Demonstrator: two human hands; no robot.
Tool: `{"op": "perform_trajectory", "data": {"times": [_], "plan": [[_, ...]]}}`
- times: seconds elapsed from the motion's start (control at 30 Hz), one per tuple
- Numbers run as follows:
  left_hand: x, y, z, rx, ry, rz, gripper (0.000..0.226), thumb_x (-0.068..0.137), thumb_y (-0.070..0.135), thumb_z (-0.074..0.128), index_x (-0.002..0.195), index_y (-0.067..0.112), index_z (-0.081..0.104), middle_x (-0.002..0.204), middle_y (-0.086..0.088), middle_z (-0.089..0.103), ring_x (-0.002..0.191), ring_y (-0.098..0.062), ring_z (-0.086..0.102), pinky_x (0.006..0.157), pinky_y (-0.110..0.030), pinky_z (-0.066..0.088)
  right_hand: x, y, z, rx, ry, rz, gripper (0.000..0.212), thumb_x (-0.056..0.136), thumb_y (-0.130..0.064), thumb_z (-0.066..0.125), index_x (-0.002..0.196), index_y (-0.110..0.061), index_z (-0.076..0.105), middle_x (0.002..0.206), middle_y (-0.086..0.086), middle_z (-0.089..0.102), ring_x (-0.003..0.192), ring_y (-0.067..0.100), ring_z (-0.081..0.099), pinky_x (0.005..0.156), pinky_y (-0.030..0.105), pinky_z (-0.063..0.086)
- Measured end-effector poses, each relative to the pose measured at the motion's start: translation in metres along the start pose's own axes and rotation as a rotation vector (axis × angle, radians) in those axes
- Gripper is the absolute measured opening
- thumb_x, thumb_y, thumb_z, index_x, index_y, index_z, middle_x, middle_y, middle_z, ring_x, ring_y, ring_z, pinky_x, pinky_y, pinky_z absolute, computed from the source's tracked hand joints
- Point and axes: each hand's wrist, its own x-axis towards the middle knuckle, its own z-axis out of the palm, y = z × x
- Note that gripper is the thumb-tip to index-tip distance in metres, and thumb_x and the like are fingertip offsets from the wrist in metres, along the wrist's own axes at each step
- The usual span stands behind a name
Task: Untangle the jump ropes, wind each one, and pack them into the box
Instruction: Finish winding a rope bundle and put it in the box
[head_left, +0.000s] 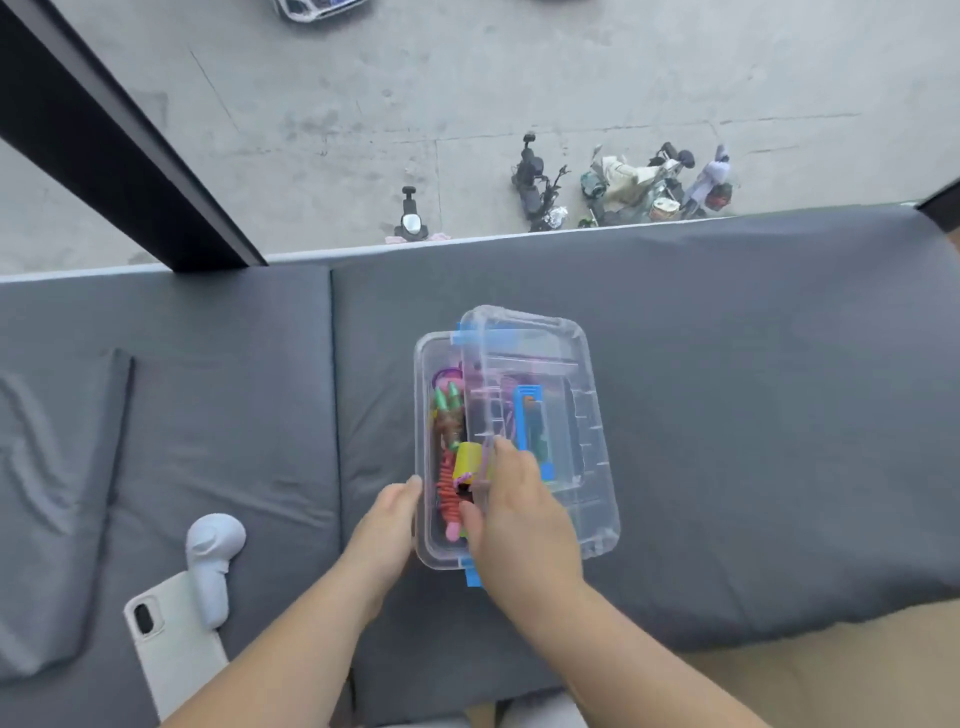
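Head view is showing the packing step nearing its end. The ropes (448, 467) are lying wound inside the clear box (422, 395), which is sitting on the grey cushion (727, 415). The lid (550, 353) is lying askew over the box, shifted off to the right. The right hand (519, 514) is gripping the lid's near left edge, thumb at the rim and fingers on top. The left hand (387, 530) is resting straight fingers against the box's left wall, bracing it and gripping nothing.

By my reading, closing is the step in hand. The next move is calling for sliding the lid left until its rim is lining up with the box all round, then pressing down while the left hand is stopping the box from skidding on the soft cushion.

How many ropes are packed is hard to tell: colours are blurring through the plastic, and the right hand is covering the near corner. A phone (171, 639) is lying at the left, partly cut off.
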Motion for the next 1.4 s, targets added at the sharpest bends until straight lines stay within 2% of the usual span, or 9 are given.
{"op": "perform_trajectory", "data": {"times": [0.27,0.37,0.43,0.57,0.67,0.9,1.0,1.17,1.4], "plan": [[0.01,0.011,0.009,0.004,0.114,0.18,0.033,0.095,0.032,0.068,0.126,0.032,0.055,0.099,0.004,0.075,0.092,-0.017,0.073,0.091,-0.045,0.057,0.015,-0.014,0.027,0.074,-0.393,-0.11,0.059,0.1,-0.026,0.046,0.153,-0.008,0.027,0.151,0.009,0.038,0.138,0.024,0.04,0.109,0.034,0.037],[0.017,0.013,0.009,0.07,0.191,0.216,0.016,0.092,0.032,0.071,0.103,0.032,0.059,0.083,0.003,0.075,0.081,-0.02,0.072,0.083,-0.044,0.057,0.039,0.006,0.016,-0.033,-0.092,-0.223,0.033,0.09,-0.033,0.059,0.118,-0.017,0.061,0.114,0.004,0.059,0.107,0.028,0.056,0.089,0.039,0.047],[0.019,0.017,0.008,0.158,0.236,0.264,0.009,0.095,0.03,0.067,0.102,0.026,0.062,0.082,0.004,0.072,0.081,-0.018,0.068,0.079,-0.036,0.054,0.069,0.024,0.002,-0.188,0.189,-0.267,0.046,0.079,-0.039,0.068,0.12,-0.02,0.063,0.118,0.007,0.058,0.108,0.033,0.054,0.094,0.045,0.042],[0.02,0.018,-0.001,0.241,0.276,0.312,0.024,0.097,0.026,0.065,0.12,0.021,0.066,0.088,0.01,0.069,0.087,-0.014,0.066,0.083,-0.031,0.051,0.13,0.049,-0.025,-0.449,0.061,-0.17,0.073,0.097,-0.062,0.03,0.158,-0.027,0.012,0.166,0.01,0.009,0.153,0.032,0.002,0.121,0.05,-0.003],[0.02,0.015,-0.001,0.166,0.232,0.304,0.009,0.095,0.026,0.069,0.096,0.033,0.062,0.084,0.006,0.072,0.078,-0.013,0.067,0.071,-0.028,0.05,0.155,0.066,-0.024,-0.53,-0.075,-0.217,0.077,0.095,-0.07,0.009,0.157,-0.03,-0.013,0.167,0.004,-0.012,0.153,0.026,-0.016,0.122,0.052,-0.009],[0.039,0.013,0.0,-0.027,0.112,0.202,0.006,0.096,0.024,0.069,0.1,0.02,0.068,0.09,-0.006,0.076,0.086,-0.028,0.074,0.084,-0.049,0.06,0.184,0.074,-0.005,-0.543,-0.017,-0.303,0.081,0.091,-0.072,0.009,0.158,-0.028,0.013,0.158,0.007,0.027,0.147,0.03,0.019,0.122,0.05,0.009],[0.053,0.012,-0.004,-0.061,0.096,0.161,0.013,0.095,0.028,0.07,0.101,0.016,0.065,0.096,-0.015,0.075,0.085,-0.029,0.07,0.082,-0.043,0.056,0.2,0.067,0.002,-0.537,0.054,-0.324,0.077,0.09,-0.072,0.017,0.147,-0.025,0.037,0.129,0.006,0.05,0.117,0.031,0.045,0.109,0.046,0.032],[0.068,0.009,-0.011,-0.017,0.027,0.14,0.023,0.094,0.027,0.071,0.087,0.01,0.057,0.079,-0.014,0.063,0.073,-0.023,0.054,0.069,-0.039,0.043,0.211,0.072,0.01,-0.448,0.042,-0.267,0.057,0.096,-0.06,0.024,0.138,-0.027,0.043,0.116,0.006,0.054,0.102,0.031,0.047,0.087,0.042,0.044],[0.088,0.056,-0.031,0.433,0.176,0.381,0.012,0.093,0.03,0.072,0.103,0.023,0.073,0.087,0.001,0.069,0.082,-0.023,0.062,0.078,-0.033,0.047,0.141,0.113,0.013,0.122,0.012,0.271,0.03,0.099,-0.049,0.045,0.121,-0.029,0.051,0.103,0.006,0.049,0.095,0.029,0.052,0.077,0.037,0.042]]}}
